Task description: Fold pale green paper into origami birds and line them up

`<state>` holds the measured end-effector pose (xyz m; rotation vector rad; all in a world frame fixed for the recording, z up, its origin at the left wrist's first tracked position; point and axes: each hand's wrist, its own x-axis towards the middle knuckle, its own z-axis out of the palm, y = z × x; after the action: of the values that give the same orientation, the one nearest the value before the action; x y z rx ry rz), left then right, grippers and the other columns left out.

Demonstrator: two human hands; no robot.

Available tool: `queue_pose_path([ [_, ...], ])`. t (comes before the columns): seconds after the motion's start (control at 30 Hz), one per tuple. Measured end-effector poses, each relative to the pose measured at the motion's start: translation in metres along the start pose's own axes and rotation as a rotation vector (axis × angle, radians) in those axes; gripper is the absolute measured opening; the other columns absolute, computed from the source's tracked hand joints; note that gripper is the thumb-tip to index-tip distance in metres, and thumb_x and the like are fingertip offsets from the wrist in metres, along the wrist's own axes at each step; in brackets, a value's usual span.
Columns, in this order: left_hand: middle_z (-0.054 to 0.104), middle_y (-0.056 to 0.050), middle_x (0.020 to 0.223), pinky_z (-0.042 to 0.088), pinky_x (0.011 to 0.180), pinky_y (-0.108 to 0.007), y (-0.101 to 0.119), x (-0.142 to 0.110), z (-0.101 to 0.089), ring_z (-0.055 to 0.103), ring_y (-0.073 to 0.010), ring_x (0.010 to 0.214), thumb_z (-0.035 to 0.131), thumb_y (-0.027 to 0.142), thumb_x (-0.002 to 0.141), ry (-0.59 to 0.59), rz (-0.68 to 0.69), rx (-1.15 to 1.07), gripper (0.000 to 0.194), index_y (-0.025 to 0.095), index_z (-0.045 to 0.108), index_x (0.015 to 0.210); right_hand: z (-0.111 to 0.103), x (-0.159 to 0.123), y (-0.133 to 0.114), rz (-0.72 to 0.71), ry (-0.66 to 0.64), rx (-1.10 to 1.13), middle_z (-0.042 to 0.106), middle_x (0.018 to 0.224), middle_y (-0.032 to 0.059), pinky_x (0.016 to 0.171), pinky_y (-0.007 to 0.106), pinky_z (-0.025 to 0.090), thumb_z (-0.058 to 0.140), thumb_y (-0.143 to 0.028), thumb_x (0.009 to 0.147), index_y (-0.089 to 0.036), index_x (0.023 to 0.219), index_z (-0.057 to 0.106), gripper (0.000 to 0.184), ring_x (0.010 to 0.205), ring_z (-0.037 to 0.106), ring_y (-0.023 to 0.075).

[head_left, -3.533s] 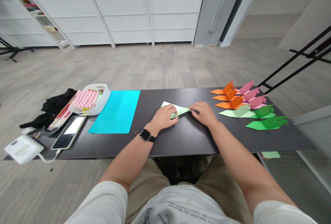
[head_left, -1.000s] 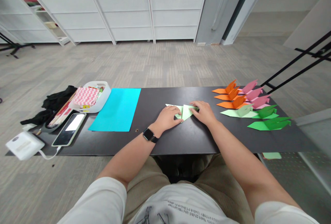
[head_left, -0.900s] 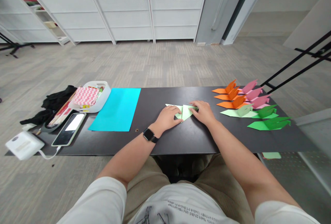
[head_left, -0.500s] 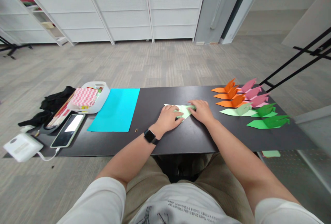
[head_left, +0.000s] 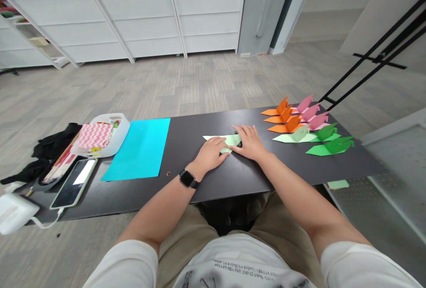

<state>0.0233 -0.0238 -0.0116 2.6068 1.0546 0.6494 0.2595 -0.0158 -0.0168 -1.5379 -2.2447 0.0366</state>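
A pale green sheet of paper point(head_left: 226, 139), partly folded, lies flat on the black table point(head_left: 206, 177). My left hand point(head_left: 210, 154) rests on its near left part with fingers curled down, pressing it. My right hand point(head_left: 249, 140) lies on its right end, fingers stretched flat over the fold. A dark watch point(head_left: 188, 178) sits on my left wrist. Both hands hide much of the paper.
Folded paper figures stand at the right: orange point(head_left: 282, 115), pink point(head_left: 311, 110), pale green point(head_left: 296, 135), dark green point(head_left: 329, 145). A cyan sheet point(head_left: 140, 148), a white basket point(head_left: 101, 135), a phone point(head_left: 73, 182) and a white device point(head_left: 13, 212) lie to the left.
The raised triangular flap of the green paper has been pressed flat under my hands. My head has shifted, so the table sits lower and more to the left in view.
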Motion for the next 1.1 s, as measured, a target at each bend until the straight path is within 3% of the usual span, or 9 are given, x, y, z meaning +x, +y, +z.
queue_pose_path([
  [0.07,0.065,-0.012,0.145,0.040,0.125,-0.051,-0.001,0.000,0.000,0.057,-0.0284,0.137,0.067,0.034,0.098,0.001,0.004,-0.007,0.024,0.021,0.072,0.117,0.004,-0.001,0.000,0.030,-0.036,-0.003,0.052,0.155,0.0188,0.127,0.069,0.015,0.071,-0.061,0.087,-0.019,0.162,0.040,0.090,0.149,0.040,0.0421],
  [0.27,0.064,-0.011,0.144,0.043,0.123,-0.052,-0.003,0.001,0.001,0.057,-0.0285,0.135,0.067,0.034,0.099,-0.012,0.010,-0.011,0.021,0.022,0.071,0.115,0.006,0.001,0.015,0.169,-0.069,0.019,0.045,0.161,0.0188,0.128,0.070,0.014,0.068,-0.064,0.089,-0.018,0.165,0.034,0.095,0.157,0.029,0.0432],
  [0.7,0.064,-0.011,0.144,0.046,0.120,-0.050,-0.002,0.001,0.001,0.057,-0.0291,0.134,0.068,0.033,0.099,-0.016,0.003,0.019,0.020,0.020,0.072,0.114,0.009,0.003,0.049,0.373,0.069,-0.022,0.047,0.158,0.0219,0.130,0.066,0.017,0.072,-0.047,0.090,-0.014,0.159,0.043,0.082,0.157,0.028,0.0429],
  [0.93,0.063,-0.013,0.146,0.043,0.123,-0.053,-0.001,0.000,0.001,0.056,-0.0292,0.138,0.064,0.029,0.100,-0.020,0.000,0.019,0.021,0.020,0.071,0.116,0.002,0.007,0.046,0.368,0.179,-0.036,0.053,0.152,0.0207,0.128,0.061,0.026,0.054,-0.024,0.097,-0.013,0.156,0.046,0.061,0.152,0.038,0.0372],
  [1.03,0.064,-0.013,0.144,0.044,0.122,-0.053,0.000,0.000,0.000,0.057,-0.0293,0.136,0.062,0.032,0.100,-0.012,-0.007,0.009,0.021,0.020,0.072,0.115,0.000,0.007,0.040,0.283,0.163,-0.005,0.054,0.151,0.0201,0.129,0.057,0.027,0.054,-0.034,0.100,-0.015,0.155,0.048,0.058,0.150,0.041,0.0343],
  [1.1,0.064,-0.012,0.143,0.045,0.121,-0.053,0.001,0.001,-0.001,0.058,-0.0295,0.134,0.065,0.034,0.100,-0.011,-0.013,-0.005,0.020,0.021,0.072,0.113,0.001,0.005,0.034,0.157,0.072,0.006,0.053,0.153,0.0167,0.131,0.061,0.019,0.061,-0.044,0.097,-0.021,0.155,0.049,0.063,0.153,0.037,0.0348],
])
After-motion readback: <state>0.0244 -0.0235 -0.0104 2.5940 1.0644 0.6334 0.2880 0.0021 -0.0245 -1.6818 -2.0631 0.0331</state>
